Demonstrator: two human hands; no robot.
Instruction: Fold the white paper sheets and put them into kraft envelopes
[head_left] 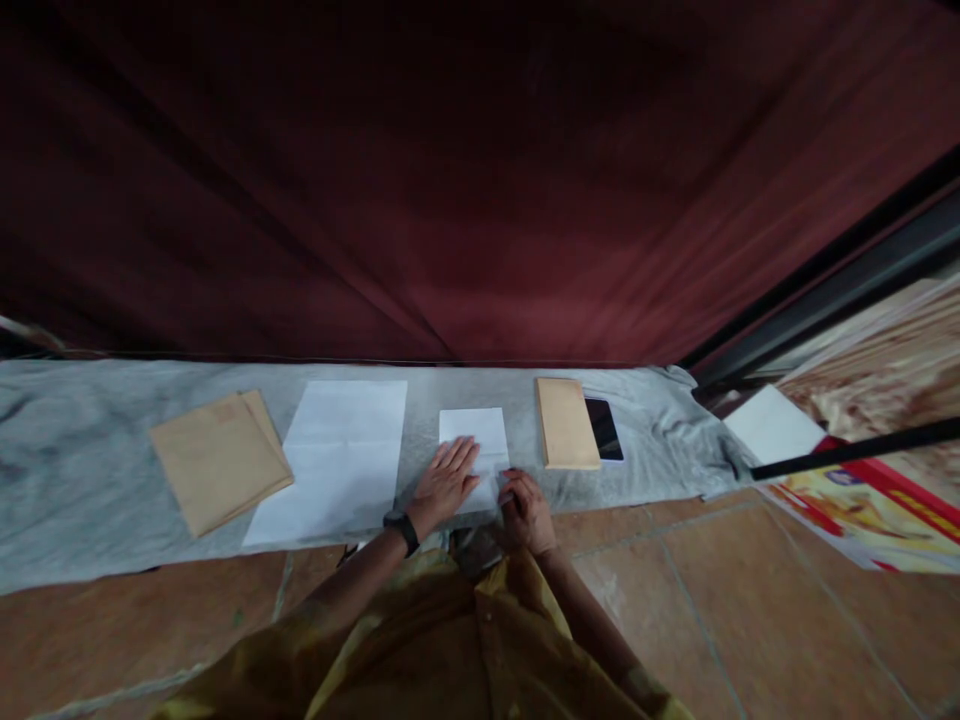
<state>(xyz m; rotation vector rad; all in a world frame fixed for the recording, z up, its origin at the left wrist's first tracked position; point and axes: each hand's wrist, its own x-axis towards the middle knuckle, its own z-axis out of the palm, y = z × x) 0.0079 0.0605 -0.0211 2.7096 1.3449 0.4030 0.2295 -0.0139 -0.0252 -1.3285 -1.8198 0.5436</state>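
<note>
A small folded white sheet of paper (484,428) lies on the grey cloth in front of me. My left hand (448,478) rests on it, palm down and fingers stretched out. At the sheet's right edge is my right hand (527,512), its fingers curled closed and touching the paper; whatever may be inside them is hidden. To the left lies a larger white sheet (337,460) with faint creases. Brown envelopes (217,460) overlap its left side. On the right sits another brown envelope or stack of them (568,425), partly over a dark-screened phone (604,430).
The grey cloth (75,450) covers a long narrow surface. A dark red fabric (480,200) hangs behind it. Dark bars (825,270) stand at the right, near a white item (776,425) and a red-and-yellow printed package (870,510). Tiled floor (735,600) lies below.
</note>
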